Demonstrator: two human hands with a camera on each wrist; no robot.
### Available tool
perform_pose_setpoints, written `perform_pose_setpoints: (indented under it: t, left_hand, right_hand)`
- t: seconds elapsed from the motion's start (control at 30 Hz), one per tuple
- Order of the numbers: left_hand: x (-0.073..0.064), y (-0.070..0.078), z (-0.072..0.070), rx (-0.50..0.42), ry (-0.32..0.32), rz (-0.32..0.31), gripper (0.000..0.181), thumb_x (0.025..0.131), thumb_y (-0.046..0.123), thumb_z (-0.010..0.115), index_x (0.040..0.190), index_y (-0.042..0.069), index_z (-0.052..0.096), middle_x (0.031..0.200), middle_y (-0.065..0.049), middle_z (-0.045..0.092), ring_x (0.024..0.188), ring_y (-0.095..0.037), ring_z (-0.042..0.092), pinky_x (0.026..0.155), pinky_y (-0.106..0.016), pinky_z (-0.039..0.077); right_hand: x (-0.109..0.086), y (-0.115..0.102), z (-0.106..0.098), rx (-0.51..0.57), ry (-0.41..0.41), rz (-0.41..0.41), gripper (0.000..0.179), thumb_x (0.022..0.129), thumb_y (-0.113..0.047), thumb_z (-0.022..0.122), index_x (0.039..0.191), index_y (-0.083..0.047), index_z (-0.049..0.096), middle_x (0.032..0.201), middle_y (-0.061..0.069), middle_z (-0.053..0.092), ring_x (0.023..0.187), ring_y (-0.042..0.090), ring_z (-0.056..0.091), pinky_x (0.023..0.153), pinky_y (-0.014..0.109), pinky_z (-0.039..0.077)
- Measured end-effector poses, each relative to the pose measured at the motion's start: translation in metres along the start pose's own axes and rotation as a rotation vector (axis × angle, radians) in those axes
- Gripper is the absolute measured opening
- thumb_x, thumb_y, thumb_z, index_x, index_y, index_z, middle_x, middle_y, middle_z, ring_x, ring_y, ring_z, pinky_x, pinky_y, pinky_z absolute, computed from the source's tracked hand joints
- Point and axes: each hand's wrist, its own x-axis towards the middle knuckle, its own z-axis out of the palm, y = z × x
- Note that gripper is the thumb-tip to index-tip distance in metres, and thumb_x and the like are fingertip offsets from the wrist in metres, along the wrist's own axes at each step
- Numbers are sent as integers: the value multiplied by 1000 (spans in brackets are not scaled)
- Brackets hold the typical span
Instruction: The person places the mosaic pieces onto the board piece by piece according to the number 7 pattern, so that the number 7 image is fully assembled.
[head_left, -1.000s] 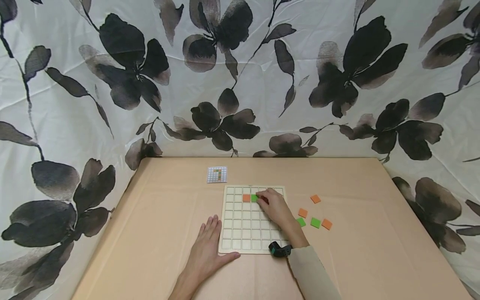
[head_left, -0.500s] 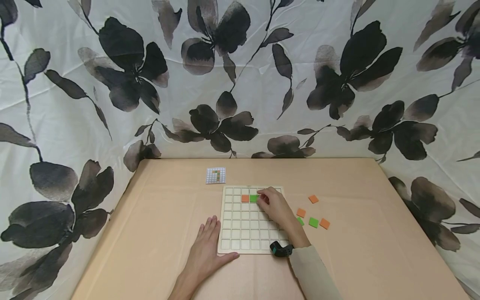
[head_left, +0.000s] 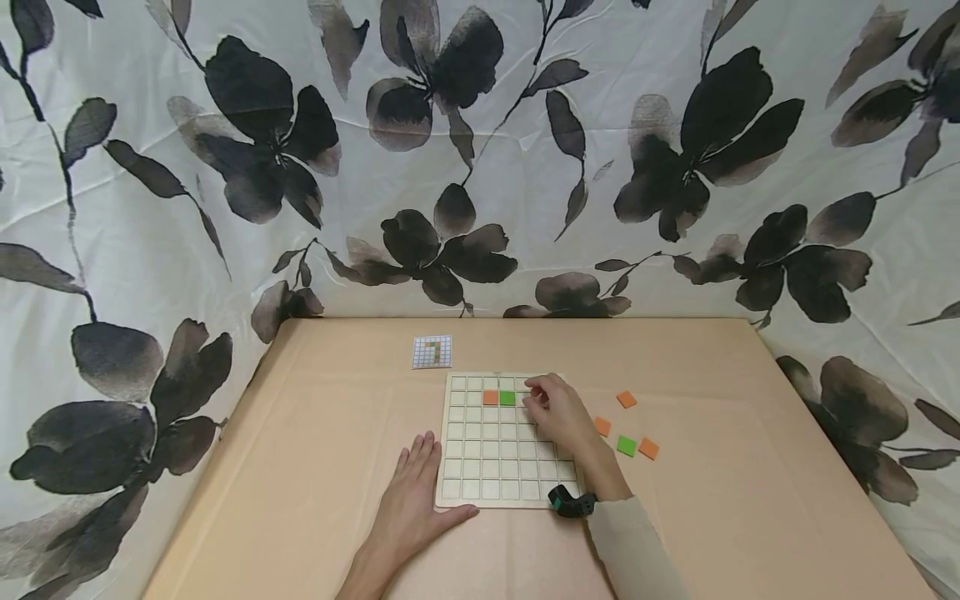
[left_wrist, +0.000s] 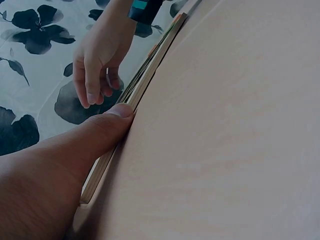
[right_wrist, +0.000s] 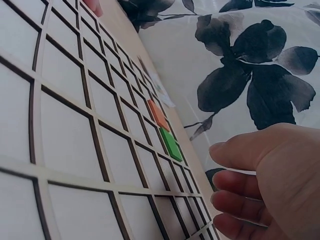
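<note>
A pale grid board (head_left: 480,469) with square cells lies on the table. In its second row from the far side sit an orange square tile (head_left: 491,397) and, right beside it, a green square tile (head_left: 507,398). My left hand (head_left: 408,500) lies with straight fingers along the board's left edge; its thumb (left_wrist: 117,111) touches the near edge. Over the upper right of the board hovers my right hand (head_left: 561,414), its fingers loosely bent. Nothing shows between its thumb and fingers (right_wrist: 237,182) in the right wrist view.
Loose tiles lie right of the board: orange ones (head_left: 626,400) and a green one (head_left: 627,446), some close by my right forearm. A small card (head_left: 432,352) with a printed coloured grid lies beyond the board. A floral cloth (head_left: 555,167) hangs behind the table (head_left: 337,392).
My right hand has drawn back slightly rightward from the green tile, which now shows whole in its cell. The forearm now covers one loose green tile. My left hand stays put.
</note>
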Motion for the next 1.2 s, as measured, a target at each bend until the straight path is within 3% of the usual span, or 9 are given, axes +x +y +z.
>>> perform_pose_setpoints:
  t: [0.67,0.93,1.2]
  left_hand:
    - [1,-1,2,-5,0,5,114,74,78,67,148,-6,42,160,-22,36,152,-36,30,129,-48,23]
    - [1,-1,4,0,34,11,115,72,77,69,147,-6,43,158,-22,38,150,-36,33,126,-50,26]
    - [2,-1,4,-3,13,6,116,73,79,67,148,-6,42,159,-22,36,151,-37,30,128,-49,23]
  right_hand:
    - [-4,14,-13,29,56,50,31,95,-19,67,123,-6,66,105,6,64,93,18,62,81,35,59]
    - [-7,22,-24,38,90,69,31,95,-19,68,123,-5,65,107,8,64,94,21,62,81,35,59]
    - [-7,37,-34,42,123,86,32,96,-20,66,123,-4,65,107,9,64,94,22,63,82,37,60]
